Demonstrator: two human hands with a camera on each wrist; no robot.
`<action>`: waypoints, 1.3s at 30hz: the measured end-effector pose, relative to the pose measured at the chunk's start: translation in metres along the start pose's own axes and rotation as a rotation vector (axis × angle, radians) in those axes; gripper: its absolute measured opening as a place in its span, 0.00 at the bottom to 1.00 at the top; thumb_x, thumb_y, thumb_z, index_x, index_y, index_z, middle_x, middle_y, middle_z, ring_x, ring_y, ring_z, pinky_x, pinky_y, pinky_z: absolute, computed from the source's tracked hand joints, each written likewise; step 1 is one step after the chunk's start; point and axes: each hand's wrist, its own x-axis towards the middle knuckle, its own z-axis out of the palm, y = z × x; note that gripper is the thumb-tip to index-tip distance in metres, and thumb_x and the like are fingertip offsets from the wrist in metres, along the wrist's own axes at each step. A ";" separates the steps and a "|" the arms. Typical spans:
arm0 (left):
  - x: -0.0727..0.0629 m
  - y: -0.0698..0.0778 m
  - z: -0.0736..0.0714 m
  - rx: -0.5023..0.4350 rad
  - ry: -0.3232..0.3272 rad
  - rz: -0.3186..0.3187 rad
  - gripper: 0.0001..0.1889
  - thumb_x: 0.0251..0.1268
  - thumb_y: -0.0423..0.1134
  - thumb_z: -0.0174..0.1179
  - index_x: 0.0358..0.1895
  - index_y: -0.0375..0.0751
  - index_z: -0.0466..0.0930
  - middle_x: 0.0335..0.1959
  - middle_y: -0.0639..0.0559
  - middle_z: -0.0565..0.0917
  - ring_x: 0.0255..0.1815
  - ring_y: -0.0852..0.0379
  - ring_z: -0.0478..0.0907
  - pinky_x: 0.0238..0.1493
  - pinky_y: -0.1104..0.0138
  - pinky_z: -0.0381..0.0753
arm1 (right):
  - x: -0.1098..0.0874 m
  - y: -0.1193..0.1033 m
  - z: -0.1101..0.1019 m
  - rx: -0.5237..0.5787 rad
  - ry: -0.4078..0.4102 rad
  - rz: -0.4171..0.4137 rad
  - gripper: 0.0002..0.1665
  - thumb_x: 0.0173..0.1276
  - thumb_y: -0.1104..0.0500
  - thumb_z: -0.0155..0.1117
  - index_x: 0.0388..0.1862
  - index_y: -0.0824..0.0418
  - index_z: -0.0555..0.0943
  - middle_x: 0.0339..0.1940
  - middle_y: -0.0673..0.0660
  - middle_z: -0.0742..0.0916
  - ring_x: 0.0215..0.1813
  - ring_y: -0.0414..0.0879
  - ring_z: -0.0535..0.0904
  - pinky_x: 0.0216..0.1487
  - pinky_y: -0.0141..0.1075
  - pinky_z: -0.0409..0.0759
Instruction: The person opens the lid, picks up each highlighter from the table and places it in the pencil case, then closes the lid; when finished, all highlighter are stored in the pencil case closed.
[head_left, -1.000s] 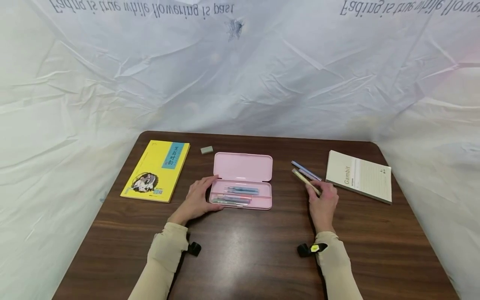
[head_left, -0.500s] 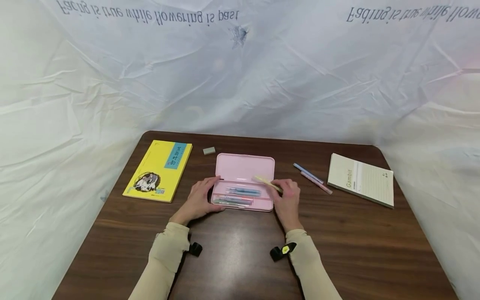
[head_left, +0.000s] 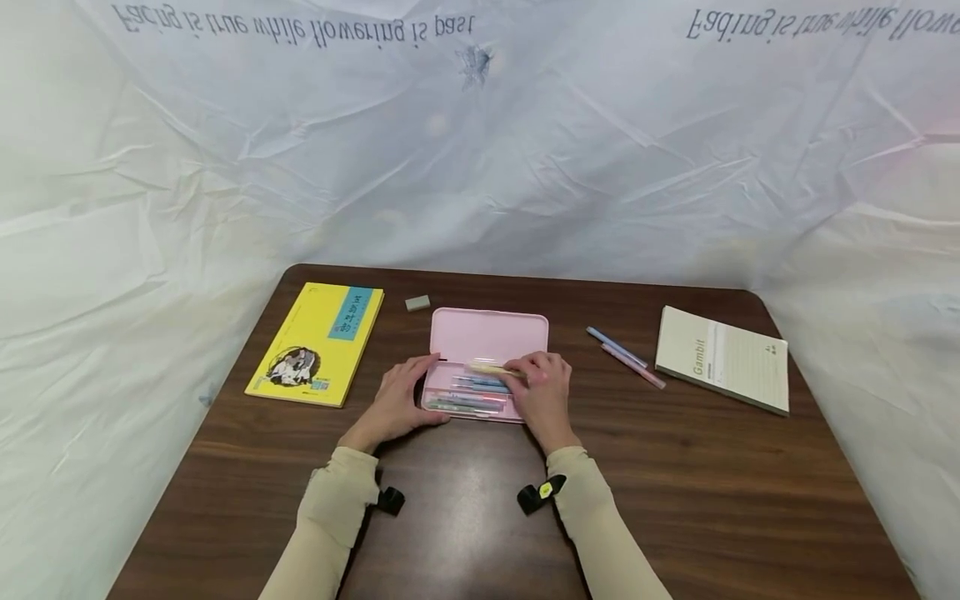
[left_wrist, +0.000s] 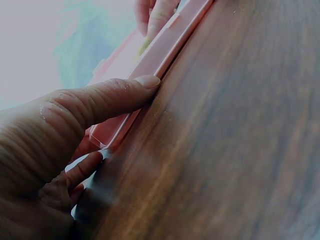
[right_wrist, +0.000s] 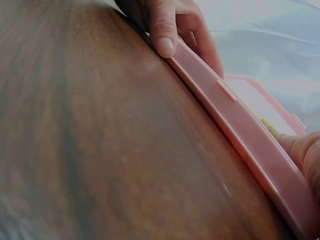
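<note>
An open pink pencil case (head_left: pixel 489 332) lies on the table with its lid folded back. My left hand (head_left: pixel 392 402) grips its left end, the thumb along the front wall in the left wrist view. Over the case's rear compartment, my right hand (head_left: pixel 543 390) pinches a yellow pen (head_left: pixel 487 367) near its right end. Whether that pen touches the case floor, I cannot tell. Several blue, green and pink pens (head_left: pixel 467 403) lie inside the case, partly hidden by my right hand. The right wrist view shows the pink front wall (right_wrist: pixel 240 125) of the case.
To the right lie a blue pen (head_left: pixel 617 345) and a pink pen (head_left: pixel 633 367), side by side. Beyond them is a cream notebook (head_left: pixel 722 358). A yellow book (head_left: pixel 315 343) lies at the left, and a grey eraser (head_left: pixel 417 303) sits behind the case.
My right hand has lifted the yellow pen from beside the loose pens and carried it left over the pencil case. My left hand stays at the case's left end.
</note>
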 end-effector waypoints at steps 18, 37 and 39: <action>0.001 -0.001 0.002 0.003 -0.002 -0.004 0.56 0.53 0.56 0.82 0.84 0.54 0.60 0.79 0.48 0.67 0.76 0.42 0.60 0.79 0.40 0.53 | 0.001 0.000 -0.002 -0.023 -0.083 0.012 0.07 0.62 0.56 0.83 0.37 0.57 0.94 0.38 0.57 0.86 0.50 0.59 0.76 0.65 0.62 0.65; -0.002 -0.001 0.004 -0.004 -0.010 -0.015 0.55 0.53 0.56 0.81 0.84 0.55 0.60 0.79 0.49 0.67 0.76 0.43 0.59 0.79 0.40 0.54 | -0.002 0.018 -0.021 0.404 0.133 0.391 0.11 0.66 0.59 0.80 0.47 0.58 0.92 0.44 0.56 0.89 0.50 0.51 0.84 0.55 0.40 0.77; -0.002 -0.002 0.004 -0.003 -0.003 -0.014 0.55 0.53 0.56 0.81 0.84 0.55 0.60 0.79 0.49 0.67 0.76 0.42 0.59 0.79 0.39 0.54 | -0.003 0.027 -0.029 0.413 0.154 0.406 0.13 0.66 0.60 0.80 0.48 0.59 0.91 0.44 0.56 0.90 0.47 0.48 0.84 0.52 0.34 0.77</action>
